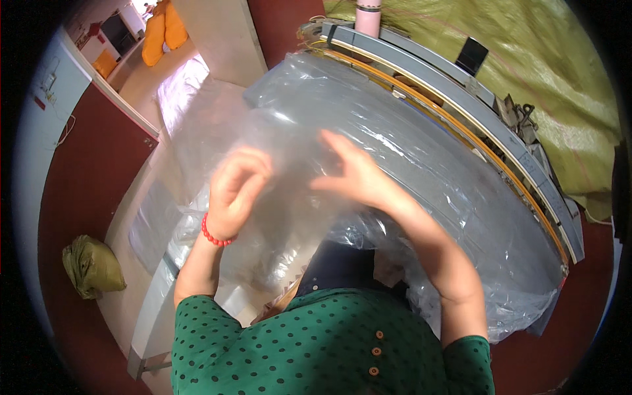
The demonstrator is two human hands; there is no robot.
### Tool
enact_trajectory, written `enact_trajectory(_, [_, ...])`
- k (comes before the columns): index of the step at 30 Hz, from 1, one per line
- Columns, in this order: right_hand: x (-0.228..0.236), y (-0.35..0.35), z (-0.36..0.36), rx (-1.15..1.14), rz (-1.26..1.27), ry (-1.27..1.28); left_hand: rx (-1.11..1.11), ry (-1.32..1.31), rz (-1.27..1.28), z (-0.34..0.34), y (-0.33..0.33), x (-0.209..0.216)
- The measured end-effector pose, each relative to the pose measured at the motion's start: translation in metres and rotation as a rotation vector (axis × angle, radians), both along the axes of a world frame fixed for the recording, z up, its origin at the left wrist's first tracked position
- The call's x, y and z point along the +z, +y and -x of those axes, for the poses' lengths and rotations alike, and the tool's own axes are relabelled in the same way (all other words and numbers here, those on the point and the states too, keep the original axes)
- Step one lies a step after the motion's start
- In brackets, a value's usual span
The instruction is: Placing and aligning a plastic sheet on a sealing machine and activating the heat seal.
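Observation:
A large mass of clear plastic film (395, 151) lies over the grey work surface in front of me, and blurred folds of it hang between my hands. My left hand (238, 187), with a red bead bracelet (216, 237) at the wrist, has its fingers curled toward the thumb in a pinch on the film. My right hand (355, 174) is to its right, thumb and fingers spread apart over the film. Motion smears the fingertips of both hands, and the film's edge at the pinch is hard to make out.
Along the far side runs a long grey metal machine bar (421, 62) with an orange strip (461, 125). A pink bottle (368, 18), a black phone (472, 56) and scissors (523, 115) rest there. A green sack (93, 266) sits on the floor at left, near a metal table leg (148, 329).

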State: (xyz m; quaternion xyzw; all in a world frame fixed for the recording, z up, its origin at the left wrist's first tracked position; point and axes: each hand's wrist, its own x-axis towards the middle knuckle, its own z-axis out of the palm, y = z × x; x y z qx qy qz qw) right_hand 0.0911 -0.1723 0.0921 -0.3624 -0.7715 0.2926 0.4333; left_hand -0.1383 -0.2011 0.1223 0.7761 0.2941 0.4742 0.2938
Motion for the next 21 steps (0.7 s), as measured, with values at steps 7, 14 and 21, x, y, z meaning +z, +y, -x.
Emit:
enact_trajectory(7, [0.032,-0.017,0.001,0.409,0.637,0.488,0.123,0.198,-0.112,-0.011,-0.002,0.021])
enact_trajectory(14, [0.051,-0.045,-0.007,0.185,0.646,0.172,-0.104,0.433,0.008,-0.01,0.028,0.028])
enact_trajectory(21, [0.073,-0.071,-0.091,0.639,0.452,-0.286,0.286,-0.05,0.08,0.077,0.081,0.084])
